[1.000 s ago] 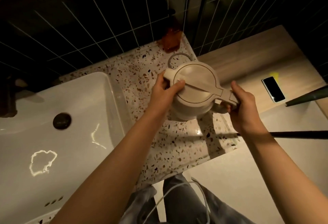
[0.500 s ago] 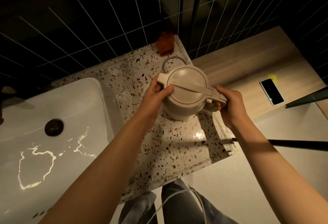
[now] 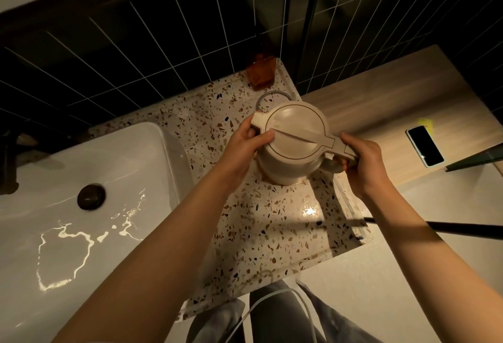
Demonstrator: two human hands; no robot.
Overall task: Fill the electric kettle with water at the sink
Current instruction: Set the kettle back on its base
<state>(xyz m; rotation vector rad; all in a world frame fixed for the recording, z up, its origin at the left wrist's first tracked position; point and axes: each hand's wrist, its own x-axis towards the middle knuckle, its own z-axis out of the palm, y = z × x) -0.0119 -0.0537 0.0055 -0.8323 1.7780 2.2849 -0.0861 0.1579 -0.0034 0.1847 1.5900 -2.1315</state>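
Observation:
A cream electric kettle [image 3: 295, 130] with its lid closed stands on the speckled terrazzo counter [image 3: 261, 220], right of the white sink [image 3: 68, 234]. My left hand [image 3: 243, 142] grips the kettle at its spout side, thumb resting on the lid edge. My right hand [image 3: 363, 160] is wrapped around the handle on the kettle's right. A grey cord [image 3: 270, 94] loops behind the kettle. The sink holds a thin film of water around a dark drain plug [image 3: 91, 196]. Part of a dark faucet [image 3: 8, 168] shows at the far left edge.
An amber bottle [image 3: 260, 73] stands in the counter's back corner against dark tiles. A phone [image 3: 426, 145] lies on the wooden shelf [image 3: 394, 103] to the right. A black rod [image 3: 435, 229] crosses at the right. A white cable [image 3: 272, 304] hangs near my legs.
Both hands keep the same hold on the kettle. The view has drifted slightly, showing more of the sink; the water's reflections have shifted.

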